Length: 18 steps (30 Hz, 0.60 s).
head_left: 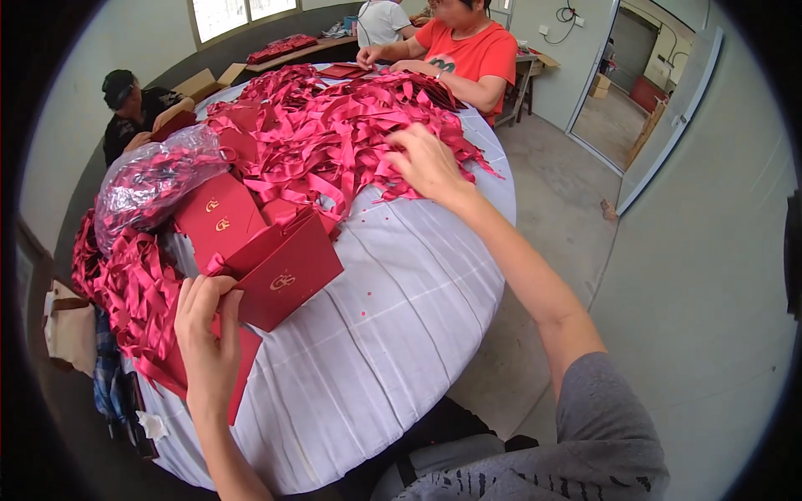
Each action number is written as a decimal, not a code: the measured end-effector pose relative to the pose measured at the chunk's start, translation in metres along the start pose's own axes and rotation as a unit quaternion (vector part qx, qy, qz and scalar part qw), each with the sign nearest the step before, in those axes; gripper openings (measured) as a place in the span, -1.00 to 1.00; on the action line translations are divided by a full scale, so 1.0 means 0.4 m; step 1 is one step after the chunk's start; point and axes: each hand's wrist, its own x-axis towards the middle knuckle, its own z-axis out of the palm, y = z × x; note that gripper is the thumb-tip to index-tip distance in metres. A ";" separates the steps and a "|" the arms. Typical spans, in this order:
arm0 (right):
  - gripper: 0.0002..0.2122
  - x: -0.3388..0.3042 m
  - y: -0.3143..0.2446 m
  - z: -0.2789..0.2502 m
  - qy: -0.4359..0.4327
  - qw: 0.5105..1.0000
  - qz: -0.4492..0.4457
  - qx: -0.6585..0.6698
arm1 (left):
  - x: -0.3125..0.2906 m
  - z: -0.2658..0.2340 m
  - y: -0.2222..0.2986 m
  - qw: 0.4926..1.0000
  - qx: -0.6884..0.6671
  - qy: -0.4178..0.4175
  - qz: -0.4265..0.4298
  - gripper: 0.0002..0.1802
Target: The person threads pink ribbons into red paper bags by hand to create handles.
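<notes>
A red paper gift bag (288, 280) with a gold emblem stands tilted on the table, its mouth upward. My left hand (205, 321) pinches its left edge near the top, beside a bit of pink-red ribbon. My right hand (428, 167) is over the right side of a large heap of pink-red ribbons (334, 142), fingers spread and slightly blurred; I make out nothing held in them. More red bags (219, 219) lie flat behind the standing one. Another red piece (242, 371) lies partly hidden under my left hand.
A clear plastic bag of ribbons (150, 184) rests at the left above another ribbon heap (138, 292). A white cloth (393, 309) with small red bits covers the round table. Co-workers sit at the far side: one in red (468, 63), one in black (138, 113). A door (677, 117) stands ajar.
</notes>
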 end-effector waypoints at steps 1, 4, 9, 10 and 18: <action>-0.78 -0.020 0.050 0.019 0.048 0.995 -0.008 -0.092 | 0.002 0.006 -0.001 1.000 0.012 0.001 0.022 -0.92; -0.87 -0.064 0.077 0.029 0.051 0.990 -0.069 -0.115 | -0.002 0.021 -0.002 0.999 0.013 0.028 0.025 -0.90; -0.91 -0.159 -0.022 -0.015 -0.005 0.989 -0.141 0.045 | -0.021 0.021 -0.020 0.998 0.013 0.065 0.009 -0.90; -0.91 -0.188 -0.056 -0.027 -0.036 0.984 -0.143 0.098 | -0.027 0.018 -0.024 0.998 0.018 0.067 -0.010 -0.90; -0.87 -0.295 -0.159 -0.187 -0.393 0.897 -0.073 0.187 | -0.041 0.018 -0.055 0.994 0.009 0.096 -0.042 -0.90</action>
